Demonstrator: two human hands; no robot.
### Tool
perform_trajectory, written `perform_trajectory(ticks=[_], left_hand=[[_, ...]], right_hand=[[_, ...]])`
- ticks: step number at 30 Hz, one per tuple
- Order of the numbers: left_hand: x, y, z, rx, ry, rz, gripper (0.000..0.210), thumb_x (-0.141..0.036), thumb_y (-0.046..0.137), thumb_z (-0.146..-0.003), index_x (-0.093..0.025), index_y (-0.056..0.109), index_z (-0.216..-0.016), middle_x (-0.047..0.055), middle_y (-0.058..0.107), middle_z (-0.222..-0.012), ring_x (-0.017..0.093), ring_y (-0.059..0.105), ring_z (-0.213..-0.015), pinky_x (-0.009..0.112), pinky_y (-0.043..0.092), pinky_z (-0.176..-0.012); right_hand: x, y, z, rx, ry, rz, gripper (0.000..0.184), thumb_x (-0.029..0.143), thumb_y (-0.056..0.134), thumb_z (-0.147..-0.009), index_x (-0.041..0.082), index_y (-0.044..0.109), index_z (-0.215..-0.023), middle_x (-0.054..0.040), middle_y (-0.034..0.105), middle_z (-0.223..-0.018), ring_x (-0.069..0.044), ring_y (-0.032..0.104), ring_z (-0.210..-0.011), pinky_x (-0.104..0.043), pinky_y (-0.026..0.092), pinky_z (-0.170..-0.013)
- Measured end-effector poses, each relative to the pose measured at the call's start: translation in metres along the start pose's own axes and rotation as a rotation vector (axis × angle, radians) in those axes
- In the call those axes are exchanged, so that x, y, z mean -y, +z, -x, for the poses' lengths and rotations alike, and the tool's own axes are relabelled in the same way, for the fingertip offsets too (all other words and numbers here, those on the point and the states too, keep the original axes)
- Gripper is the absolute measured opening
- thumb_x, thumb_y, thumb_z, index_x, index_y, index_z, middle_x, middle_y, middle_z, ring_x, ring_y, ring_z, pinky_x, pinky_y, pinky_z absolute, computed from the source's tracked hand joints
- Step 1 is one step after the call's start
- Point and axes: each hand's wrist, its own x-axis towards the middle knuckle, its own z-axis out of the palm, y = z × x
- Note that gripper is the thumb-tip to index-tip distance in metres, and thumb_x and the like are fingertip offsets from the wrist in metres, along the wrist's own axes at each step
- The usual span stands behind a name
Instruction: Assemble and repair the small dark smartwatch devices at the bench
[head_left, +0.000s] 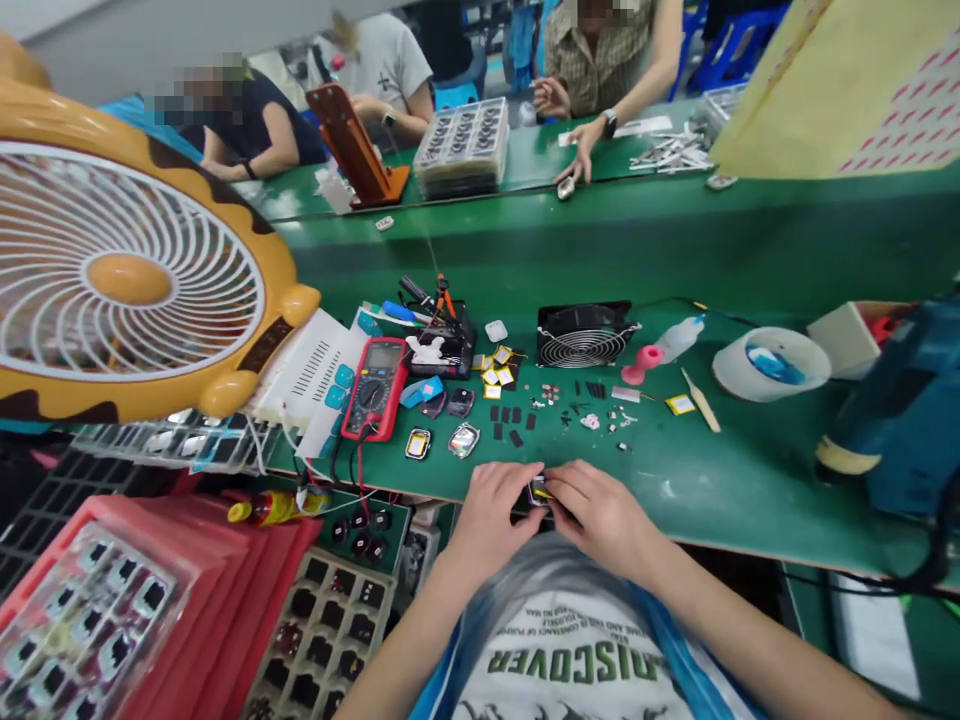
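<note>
We have the left hand (496, 503) and right hand (604, 508), fingers pinching a small case (535, 488) at the worktop's (724, 490) near edge. We'd guess uneven pressure could make it slip or crease its yellow part (544, 492). Case looks hard, dark; pouches (492, 377) flat, squarish; worktop smooth, glossy.

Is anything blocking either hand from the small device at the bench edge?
Nothing visible. The left hand and right hand are already at the small device; the loose black pads lie beyond. Fingers hide part of it.
</note>
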Motion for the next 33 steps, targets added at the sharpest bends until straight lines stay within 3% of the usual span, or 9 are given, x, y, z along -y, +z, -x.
perform_trajectory(ticks=[3, 5, 7, 10, 15, 19, 25, 28, 33], left_hand=[[-0.007, -0.002, 0.005, -0.040, -0.031, 0.102, 0.058, -0.018, 0.087, -0.109, -0.035, 0.083, -0.164, 0.009, 0.097, -0.141, 0.030, 0.094, -0.126, 0.050, 0.084, -0.111], [-0.015, -0.003, 0.010, -0.108, -0.156, 0.314, 0.045, -0.028, 0.091, -0.109, -0.034, 0.088, -0.154, 0.009, 0.096, -0.138, 0.029, 0.097, -0.121, 0.046, 0.085, -0.107], [-0.025, -0.003, 0.014, -0.172, -0.366, 0.598, 0.043, -0.040, 0.103, -0.101, -0.031, 0.092, -0.141, 0.010, 0.097, -0.134, 0.031, 0.098, -0.119, 0.045, 0.085, -0.105], [-0.038, -0.004, 0.016, -0.223, -0.664, 0.950, 0.064, -0.051, 0.122, -0.078, -0.029, 0.092, -0.130, 0.011, 0.099, -0.127, 0.033, 0.098, -0.118, 0.044, 0.083, -0.106], [-0.057, -0.011, 0.012, -0.121, -0.920, 1.308, 0.082, -0.069, 0.131, -0.058, -0.032, 0.096, -0.122, 0.008, 0.098, -0.125, 0.028, 0.093, -0.115, 0.035, 0.078, -0.095], [-0.068, -0.015, 0.014, -0.031, -0.958, 1.435, 0.079, -0.066, 0.133, -0.055, -0.030, 0.096, -0.115, 0.006, 0.096, -0.119, 0.025, 0.091, -0.104, 0.030, 0.074, -0.084], [-0.074, -0.012, 0.017, -0.031, -0.914, 1.453, 0.079, -0.067, 0.134, -0.052, -0.025, 0.095, -0.106, 0.008, 0.095, -0.112, 0.025, 0.089, -0.094, 0.029, 0.070, -0.072], [-0.071, -0.010, 0.019, -0.030, -0.878, 1.422, 0.078, -0.069, 0.133, -0.054, -0.023, 0.097, -0.105, 0.011, 0.096, -0.107, 0.027, 0.089, -0.092, 0.032, 0.072, -0.075], [-0.066, -0.011, 0.025, 0.088, -0.880, 1.417, 0.079, -0.067, 0.135, -0.049, -0.024, 0.098, -0.104, 0.012, 0.099, -0.108, 0.029, 0.093, -0.096, 0.037, 0.076, -0.088]], right_hand=[[0.008, 0.002, 0.004, -0.061, 0.060, -0.046, 0.028, 0.004, 0.063, -0.113, 0.019, 0.086, -0.121, -0.0142, 0.099, -0.112, -0.029, 0.096, -0.093, -0.039, 0.086, -0.086], [0.017, 0.001, 0.004, -0.100, 0.104, -0.079, 0.027, 0.006, 0.063, -0.115, 0.020, 0.085, -0.123, -0.0121, 0.099, -0.113, -0.026, 0.097, -0.094, -0.035, 0.085, -0.088], [0.027, -0.005, 0.002, -0.119, 0.160, -0.147, 0.025, 0.009, 0.066, -0.116, 0.021, 0.085, -0.126, -0.0106, 0.099, -0.115, -0.025, 0.098, -0.097, -0.032, 0.084, -0.092], [0.041, -0.021, -0.004, -0.092, 0.255, -0.289, 0.026, 0.012, 0.070, -0.114, 0.022, 0.087, -0.130, -0.0084, 0.097, -0.117, -0.023, 0.098, -0.100, -0.028, 0.082, -0.095], [0.047, -0.045, -0.004, 0.085, 0.345, -0.456, 0.038, 0.013, 0.076, -0.108, 0.029, 0.089, -0.139, -0.0048, 0.093, -0.117, -0.022, 0.095, -0.098, -0.026, 0.080, -0.092], [0.044, -0.051, 0.007, 0.164, 0.330, -0.398, 0.045, 0.013, 0.082, -0.105, 0.036, 0.087, -0.144, -0.0019, 0.092, -0.118, -0.023, 0.094, -0.094, -0.029, 0.082, -0.089], [0.043, -0.055, 0.009, 0.221, 0.272, -0.317, 0.055, 0.006, 0.091, -0.097, 0.039, 0.084, -0.140, 0.0021, 0.090, -0.116, -0.022, 0.095, -0.092, -0.028, 0.082, -0.083], [0.044, -0.055, 0.005, 0.189, 0.264, -0.364, 0.055, 0.003, 0.089, -0.096, 0.040, 0.081, -0.135, 0.0028, 0.088, -0.114, -0.022, 0.093, -0.090, -0.027, 0.082, -0.083], [0.048, -0.053, 0.001, 0.141, 0.270, -0.427, 0.049, 0.005, 0.086, -0.095, 0.040, 0.074, -0.126, 0.0033, 0.084, -0.111, -0.022, 0.091, -0.086, -0.027, 0.082, -0.079]])
